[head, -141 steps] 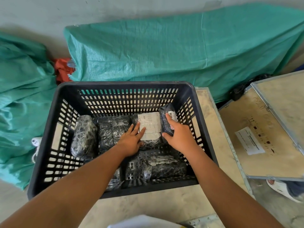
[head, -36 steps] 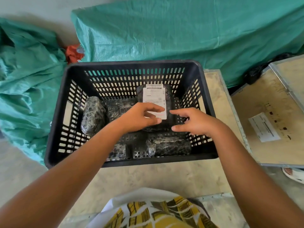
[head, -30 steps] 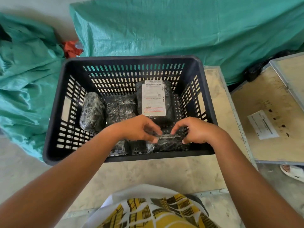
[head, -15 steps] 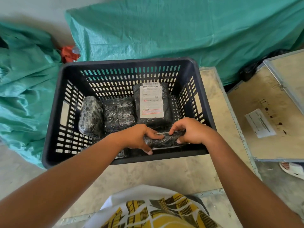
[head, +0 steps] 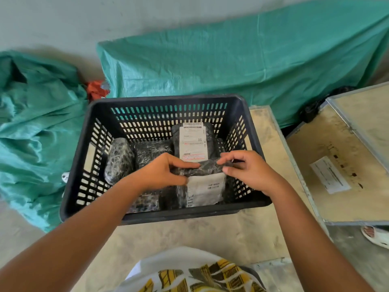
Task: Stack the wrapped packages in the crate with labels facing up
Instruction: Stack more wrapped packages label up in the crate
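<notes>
A black slotted plastic crate (head: 73,165) stands on a wooden board and holds several black wrapped packages. One package (head: 192,142) lies at the back right with its white label up. Both my hands hold a package (head: 203,186) at the crate's front right, tilted so that its white label faces me. My left hand (head: 162,175) grips its upper left edge and my right hand (head: 248,169) pinches its upper right edge. Two unlabelled-side packages (head: 119,159) lie at the left.
Green tarpaulin covers bundles behind (head: 231,60) and to the left (head: 31,133) of the crate. A wooden case (head: 336,169) with a paper label lies at the right. A sandalled foot (head: 374,237) shows at the lower right.
Both hands came off the back labelled package, took hold of the front package and lifted and turned it, so its white label now shows.
</notes>
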Demonstrator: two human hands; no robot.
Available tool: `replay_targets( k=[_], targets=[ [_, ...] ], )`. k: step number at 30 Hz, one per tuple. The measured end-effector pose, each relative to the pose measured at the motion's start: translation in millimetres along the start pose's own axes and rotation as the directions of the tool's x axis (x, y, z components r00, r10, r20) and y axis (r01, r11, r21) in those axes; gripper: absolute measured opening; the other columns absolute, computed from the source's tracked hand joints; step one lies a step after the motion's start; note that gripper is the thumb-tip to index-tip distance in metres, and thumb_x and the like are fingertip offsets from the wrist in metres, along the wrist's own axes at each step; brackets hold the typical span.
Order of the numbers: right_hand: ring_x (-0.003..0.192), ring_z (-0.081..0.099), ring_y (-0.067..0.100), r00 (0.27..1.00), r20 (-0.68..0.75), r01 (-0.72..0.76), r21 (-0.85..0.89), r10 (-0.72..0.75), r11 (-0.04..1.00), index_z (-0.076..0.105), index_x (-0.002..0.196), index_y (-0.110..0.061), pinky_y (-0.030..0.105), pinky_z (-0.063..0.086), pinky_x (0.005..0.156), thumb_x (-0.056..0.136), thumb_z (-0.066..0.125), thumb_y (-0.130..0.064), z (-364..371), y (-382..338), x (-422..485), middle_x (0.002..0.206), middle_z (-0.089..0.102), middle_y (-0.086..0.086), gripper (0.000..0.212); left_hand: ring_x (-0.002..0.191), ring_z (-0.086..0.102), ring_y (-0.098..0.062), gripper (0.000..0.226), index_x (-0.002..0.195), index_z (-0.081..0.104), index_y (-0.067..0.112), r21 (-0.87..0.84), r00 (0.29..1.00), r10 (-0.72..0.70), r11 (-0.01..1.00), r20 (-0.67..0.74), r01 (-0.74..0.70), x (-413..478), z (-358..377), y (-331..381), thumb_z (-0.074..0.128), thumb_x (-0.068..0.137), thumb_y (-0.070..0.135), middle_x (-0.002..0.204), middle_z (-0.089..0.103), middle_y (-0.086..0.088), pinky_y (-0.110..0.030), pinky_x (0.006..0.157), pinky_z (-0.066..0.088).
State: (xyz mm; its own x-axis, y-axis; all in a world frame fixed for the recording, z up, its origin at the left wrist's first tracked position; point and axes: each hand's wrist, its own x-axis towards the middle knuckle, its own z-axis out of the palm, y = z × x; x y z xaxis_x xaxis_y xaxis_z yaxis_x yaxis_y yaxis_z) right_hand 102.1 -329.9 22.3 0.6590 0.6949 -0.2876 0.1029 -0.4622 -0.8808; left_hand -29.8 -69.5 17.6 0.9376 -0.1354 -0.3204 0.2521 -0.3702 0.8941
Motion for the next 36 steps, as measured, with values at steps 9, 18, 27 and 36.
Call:
replay_targets(
  k=[9, 18, 27, 36],
  targets=[
    [0.133, 0.051, -0.004, 0.958, 0.035, 0.278, 0.126, -0.284, 0.952, 0.073, 0.123, -0.047, 0.017, 0.046, 0.103, 0.076, 0.086, -0.030, 1.0, -43.9, -14.2, 0.143, 0.057, -0.018, 0.051, 0.086, 0.076, -0.022, 0.050, 0.118, 0.076, 0.035, -0.275, 0.986, 0.039, 0.958, -0.159, -0.083, -25.1, -78.9, 68.9, 0.083, 0.069, 0.027, 0.089, 0.076, -0.010, -0.034, 0.075, 0.062],
    [0.138, 0.050, 0.003, 0.916, -0.157, 0.378, 0.019, -0.370, 0.926, 0.066, 0.131, -0.051, 0.042, 0.038, 0.118, 0.075, 0.082, -0.052, -4.8, -59.0, -9.4, 0.138, 0.058, -0.031, 0.058, 0.130, 0.057, -0.005, 0.030, 0.109, 0.081, 0.029, -0.240, 0.893, 0.224, 0.912, -0.390, -0.334, -25.5, -69.1, 104.8, 0.069, 0.092, 0.008, 0.138, 0.064, 0.009, -0.030, 0.094, 0.056],
    [0.135, 0.055, 0.013, 0.957, -0.180, 0.282, 0.379, -0.228, 0.882, 0.062, 0.138, -0.044, 0.054, 0.055, 0.099, 0.071, 0.090, -0.034, -9.3, -52.4, 4.9, 0.144, 0.061, -0.012, 0.074, 0.155, 0.001, -0.006, 0.094, 0.150, 0.011, 0.065, 0.107, 0.952, 0.218, 0.974, -0.215, -0.198, -16.0, -27.0, 69.9, 0.075, 0.081, 0.056, 0.159, 0.015, 0.035, -0.050, 0.124, 0.016],
    [0.145, 0.034, 0.009, 0.998, -0.029, 0.050, 0.112, -0.047, 0.992, 0.042, 0.148, -0.054, 0.033, 0.044, 0.111, 0.094, 0.075, -0.015, -8.9, -43.3, 58.5, 0.161, 0.036, -0.015, 0.075, 0.148, 0.027, -0.012, 0.101, 0.159, 0.003, 0.046, 0.032, 0.968, -0.008, 0.999, -0.249, 0.017, 28.2, -21.2, 33.8, 0.075, 0.089, 0.035, 0.166, 0.021, 0.010, -0.042, 0.119, 0.032]
  ],
)
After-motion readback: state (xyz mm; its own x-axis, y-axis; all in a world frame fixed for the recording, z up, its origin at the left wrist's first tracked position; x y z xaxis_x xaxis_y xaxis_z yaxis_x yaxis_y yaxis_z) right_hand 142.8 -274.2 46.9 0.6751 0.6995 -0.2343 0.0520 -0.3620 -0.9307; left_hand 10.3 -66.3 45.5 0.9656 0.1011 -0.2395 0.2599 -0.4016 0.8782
